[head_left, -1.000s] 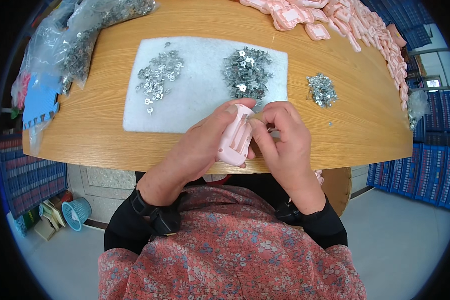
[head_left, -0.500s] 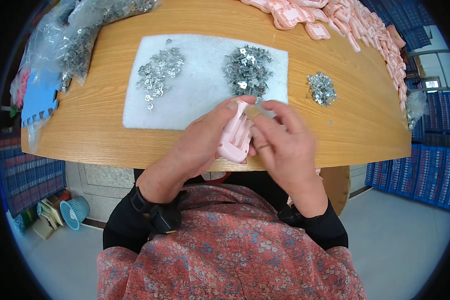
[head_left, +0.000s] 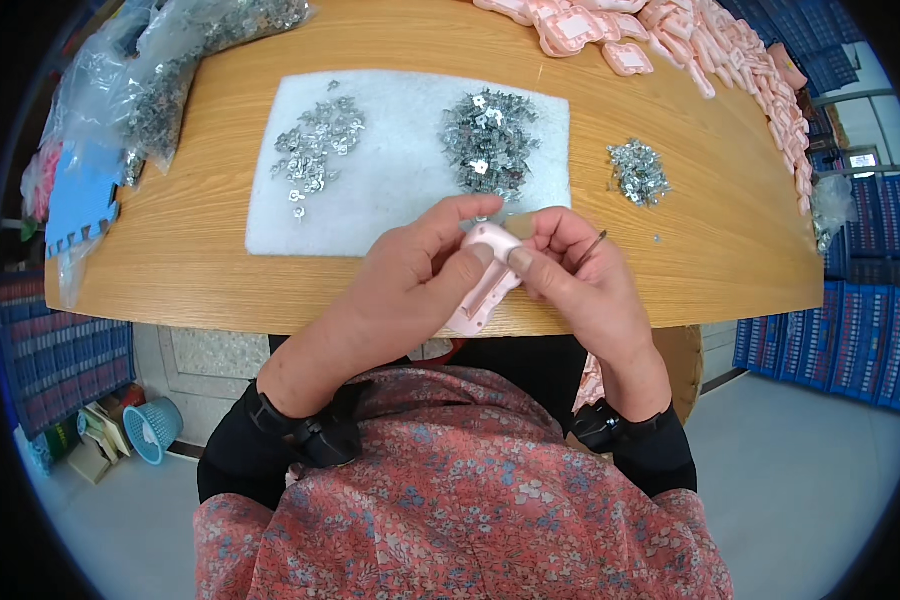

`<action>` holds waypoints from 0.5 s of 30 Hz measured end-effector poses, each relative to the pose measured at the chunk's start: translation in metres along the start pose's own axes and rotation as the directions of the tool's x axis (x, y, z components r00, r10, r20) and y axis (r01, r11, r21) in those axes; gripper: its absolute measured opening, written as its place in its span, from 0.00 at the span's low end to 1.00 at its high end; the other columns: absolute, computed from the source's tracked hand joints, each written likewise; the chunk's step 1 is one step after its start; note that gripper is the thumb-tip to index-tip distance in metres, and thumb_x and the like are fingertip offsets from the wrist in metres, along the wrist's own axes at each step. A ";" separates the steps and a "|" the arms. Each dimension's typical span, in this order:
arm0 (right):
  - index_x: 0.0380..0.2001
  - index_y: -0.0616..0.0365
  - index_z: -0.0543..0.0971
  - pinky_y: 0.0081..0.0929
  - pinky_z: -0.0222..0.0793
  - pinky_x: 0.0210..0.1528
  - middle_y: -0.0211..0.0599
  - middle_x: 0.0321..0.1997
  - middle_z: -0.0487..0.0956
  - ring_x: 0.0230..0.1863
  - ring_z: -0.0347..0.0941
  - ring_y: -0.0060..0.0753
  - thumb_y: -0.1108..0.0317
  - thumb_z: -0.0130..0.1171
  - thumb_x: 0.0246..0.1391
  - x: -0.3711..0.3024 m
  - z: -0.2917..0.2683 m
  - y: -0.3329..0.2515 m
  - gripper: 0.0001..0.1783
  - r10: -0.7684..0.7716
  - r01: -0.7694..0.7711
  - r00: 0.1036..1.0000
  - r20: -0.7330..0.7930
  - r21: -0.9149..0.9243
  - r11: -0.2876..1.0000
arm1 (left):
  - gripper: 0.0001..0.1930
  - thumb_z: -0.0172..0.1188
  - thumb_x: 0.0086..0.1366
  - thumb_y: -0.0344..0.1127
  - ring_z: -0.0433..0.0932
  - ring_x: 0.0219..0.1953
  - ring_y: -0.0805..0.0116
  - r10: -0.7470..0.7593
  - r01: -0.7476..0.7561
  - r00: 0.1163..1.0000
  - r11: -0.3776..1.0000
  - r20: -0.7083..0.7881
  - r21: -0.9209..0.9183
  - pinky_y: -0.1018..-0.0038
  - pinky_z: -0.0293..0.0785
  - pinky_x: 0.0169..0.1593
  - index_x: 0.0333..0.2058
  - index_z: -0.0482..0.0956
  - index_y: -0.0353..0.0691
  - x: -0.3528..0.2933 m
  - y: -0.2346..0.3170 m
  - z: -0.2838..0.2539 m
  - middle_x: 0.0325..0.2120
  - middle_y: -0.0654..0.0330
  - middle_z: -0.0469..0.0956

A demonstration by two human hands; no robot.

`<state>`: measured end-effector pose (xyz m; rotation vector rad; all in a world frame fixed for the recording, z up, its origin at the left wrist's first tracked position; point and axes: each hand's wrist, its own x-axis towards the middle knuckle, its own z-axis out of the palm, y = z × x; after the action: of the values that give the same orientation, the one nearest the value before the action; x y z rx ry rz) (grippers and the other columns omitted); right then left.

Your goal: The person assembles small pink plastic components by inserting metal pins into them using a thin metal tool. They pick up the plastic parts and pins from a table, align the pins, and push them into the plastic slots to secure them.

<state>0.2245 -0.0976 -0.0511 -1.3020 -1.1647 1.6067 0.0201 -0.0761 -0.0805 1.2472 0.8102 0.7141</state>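
A pink plastic casing (head_left: 489,292) with a long recessed compartment is tilted over the table's near edge. My left hand (head_left: 415,280) grips its left side, thumb on the upper face and forefinger reaching past the far end. My right hand (head_left: 590,295) is closed on the far right corner, its thumb beside the left one. A tan cover wraps one right fingertip. Whether a small part sits between the fingertips is hidden. Just beyond lies a white foam pad (head_left: 395,205), bearing a loose heap of small metal clips (head_left: 320,145) and a denser heap of metal spring contacts (head_left: 488,145).
Another small metal heap (head_left: 638,172) lies on the wood table (head_left: 720,260) right of the pad. Many pink casings (head_left: 572,28) are piled along the far right edge. Clear bags of metal parts (head_left: 160,100) and a blue foam mat (head_left: 80,200) occupy the left.
The casing has turned and tipped, its far end lower and nearer me. My left thumb has moved onto its face; my right hand has shifted from above the compartment to the far corner.
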 end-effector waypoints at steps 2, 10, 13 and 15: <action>0.44 0.62 0.75 0.12 0.67 0.41 0.22 0.37 0.76 0.36 0.69 0.10 0.72 0.61 0.60 0.001 -0.001 0.002 0.11 0.018 -0.017 1.000 0.021 -0.016 1.000 | 0.23 0.50 0.69 0.26 0.76 0.33 0.80 0.019 -0.023 1.000 0.983 0.022 0.183 0.80 0.74 0.39 0.63 0.65 0.36 0.002 0.012 -0.003 0.36 0.65 0.77; 0.43 0.61 0.75 0.12 0.67 0.40 0.21 0.35 0.76 0.34 0.69 0.09 0.70 0.62 0.60 -0.004 -0.003 0.005 0.10 0.016 -0.015 1.000 0.016 -0.005 1.000 | 0.21 0.50 0.67 0.25 0.74 0.32 0.81 0.151 -0.188 0.982 0.873 0.116 0.451 0.79 0.73 0.37 0.58 0.70 0.34 0.001 0.018 -0.005 0.32 0.62 0.77; 0.43 0.62 0.75 0.11 0.67 0.38 0.21 0.34 0.76 0.34 0.69 0.09 0.70 0.61 0.61 -0.005 0.002 -0.001 0.10 0.021 -0.021 1.000 0.007 0.018 1.000 | 0.20 0.45 0.69 0.28 0.74 0.32 0.77 0.213 -0.225 0.974 0.864 0.079 0.450 0.76 0.73 0.37 0.58 0.69 0.34 0.003 0.011 -0.001 0.32 0.60 0.77; 0.43 0.62 0.75 0.11 0.66 0.37 0.21 0.34 0.76 0.33 0.68 0.09 0.70 0.60 0.62 -0.003 -0.005 0.002 0.10 0.027 -0.037 0.998 0.056 0.178 0.983 | 0.20 0.41 0.71 0.31 0.73 0.30 0.74 -0.022 0.014 0.999 0.966 0.029 0.259 0.75 0.73 0.36 0.58 0.69 0.34 0.001 0.022 0.003 0.31 0.60 0.76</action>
<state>0.2299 -0.1000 -0.0526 -1.1737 -1.0098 1.7367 0.0226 -0.0731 -0.0588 1.4797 0.9082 0.5842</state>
